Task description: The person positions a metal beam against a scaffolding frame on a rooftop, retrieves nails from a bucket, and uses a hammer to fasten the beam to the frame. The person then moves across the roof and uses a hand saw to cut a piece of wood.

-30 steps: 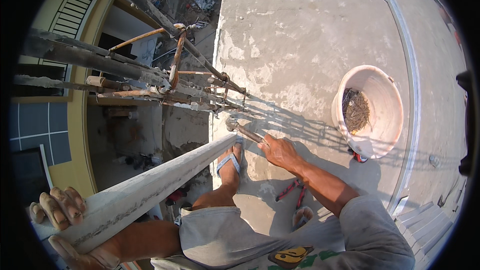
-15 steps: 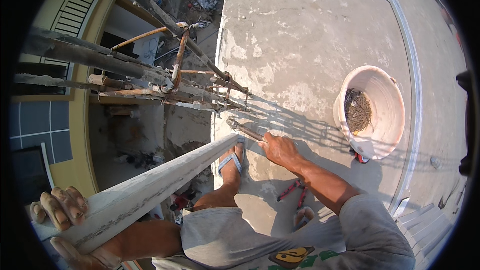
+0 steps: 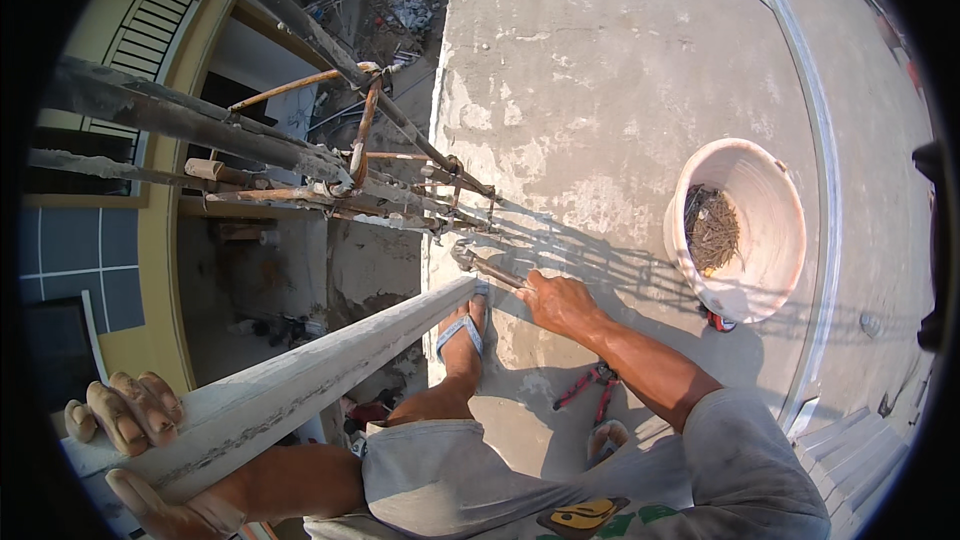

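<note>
My left hand (image 3: 145, 440) is wrapped round the near end of a long whitish-grey beam (image 3: 310, 365), thumb below and fingers over the top. The beam slants away from me to the floor edge, its far end close to my sandalled foot (image 3: 465, 325). In my right hand (image 3: 560, 302) is a hammer (image 3: 495, 270), gripped by the handle. Its head lies just beyond the beam's far end, low over the concrete; whether it touches the floor I cannot tell.
Scaffold poles (image 3: 200, 125) rise at the left, beyond the concrete floor's edge (image 3: 440, 90), with a drop below. To the right stands a pale bucket (image 3: 780, 230) with nails in it. Red-handled pliers (image 3: 580, 385) lie near my feet; a metal strip (image 3: 815, 110) runs along the right.
The picture has shifted slightly. Both hands keep their grips, and the beam and hammer stay in nearly the same places.
</note>
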Demonstrator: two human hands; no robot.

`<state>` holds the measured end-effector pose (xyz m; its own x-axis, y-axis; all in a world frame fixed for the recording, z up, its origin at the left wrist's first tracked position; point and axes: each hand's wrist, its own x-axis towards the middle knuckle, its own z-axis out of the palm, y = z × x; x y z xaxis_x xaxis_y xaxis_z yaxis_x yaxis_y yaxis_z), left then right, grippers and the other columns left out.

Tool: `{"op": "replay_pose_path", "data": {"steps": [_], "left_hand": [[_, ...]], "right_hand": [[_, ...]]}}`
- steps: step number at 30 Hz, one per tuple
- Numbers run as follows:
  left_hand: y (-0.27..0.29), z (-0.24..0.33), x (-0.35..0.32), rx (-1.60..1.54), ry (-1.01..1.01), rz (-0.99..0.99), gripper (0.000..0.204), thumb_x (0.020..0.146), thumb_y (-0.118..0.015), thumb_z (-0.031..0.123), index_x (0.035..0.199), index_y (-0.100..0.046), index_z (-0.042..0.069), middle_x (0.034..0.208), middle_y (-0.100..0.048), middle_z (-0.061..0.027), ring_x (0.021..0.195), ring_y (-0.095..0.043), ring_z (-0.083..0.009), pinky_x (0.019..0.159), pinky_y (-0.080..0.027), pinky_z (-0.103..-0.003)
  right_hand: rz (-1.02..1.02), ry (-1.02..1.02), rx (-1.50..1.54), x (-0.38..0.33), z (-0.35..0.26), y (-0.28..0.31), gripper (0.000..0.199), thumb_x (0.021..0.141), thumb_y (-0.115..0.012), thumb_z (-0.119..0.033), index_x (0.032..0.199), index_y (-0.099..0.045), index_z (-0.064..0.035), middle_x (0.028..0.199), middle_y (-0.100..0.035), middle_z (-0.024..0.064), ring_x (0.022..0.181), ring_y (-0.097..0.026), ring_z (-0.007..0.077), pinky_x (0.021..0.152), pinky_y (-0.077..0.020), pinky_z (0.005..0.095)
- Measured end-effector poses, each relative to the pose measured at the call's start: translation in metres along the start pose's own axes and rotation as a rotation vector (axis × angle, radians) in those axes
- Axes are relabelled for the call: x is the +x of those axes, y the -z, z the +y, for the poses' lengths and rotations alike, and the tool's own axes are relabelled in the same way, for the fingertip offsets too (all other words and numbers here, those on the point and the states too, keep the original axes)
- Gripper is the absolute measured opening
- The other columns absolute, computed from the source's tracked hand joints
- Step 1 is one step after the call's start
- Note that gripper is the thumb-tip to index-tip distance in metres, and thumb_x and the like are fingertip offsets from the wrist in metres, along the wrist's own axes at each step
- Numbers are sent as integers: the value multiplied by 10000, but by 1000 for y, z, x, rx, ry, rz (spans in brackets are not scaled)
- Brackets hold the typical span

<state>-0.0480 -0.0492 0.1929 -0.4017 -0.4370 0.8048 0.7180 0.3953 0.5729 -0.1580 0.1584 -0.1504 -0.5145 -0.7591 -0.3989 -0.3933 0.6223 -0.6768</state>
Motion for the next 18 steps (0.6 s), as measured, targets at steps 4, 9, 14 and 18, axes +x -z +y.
{"op": "replay_pose_path", "data": {"steps": [4,9,14,18], "left_hand": [[8,-12,23,-49,52,-155,355,936,-538,276,1127,-498,-20,830,-551,-147,746,-560,-237,634,-433,-334],[35,23,-5,298,113,141,367,907,-514,215,1160,-422,-34,899,-441,-95,822,-467,-165,756,-389,-311],[56,32,-6,247,131,118,368,900,-522,208,1158,-422,-35,898,-441,-96,820,-467,-166,756,-392,-312],[55,36,-5,244,167,125,369,894,-528,203,1156,-422,-35,897,-441,-97,818,-466,-166,756,-394,-313]], "right_hand": [[49,50,111,-12,-6,7,345,989,-554,-330,1057,-550,7,773,-666,273,696,-675,438,613,-523,535],[235,181,142,-7,-12,-1,359,989,-553,-330,1064,-546,21,744,-665,256,689,-672,441,626,-526,539],[-24,-30,-15,3,-4,-1,367,992,-548,-334,1075,-538,24,728,-662,234,678,-670,434,626,-528,535],[38,68,76,-9,0,8,336,995,-541,-342,1026,-529,-8,730,-657,239,688,-667,433,629,-515,534]]}}
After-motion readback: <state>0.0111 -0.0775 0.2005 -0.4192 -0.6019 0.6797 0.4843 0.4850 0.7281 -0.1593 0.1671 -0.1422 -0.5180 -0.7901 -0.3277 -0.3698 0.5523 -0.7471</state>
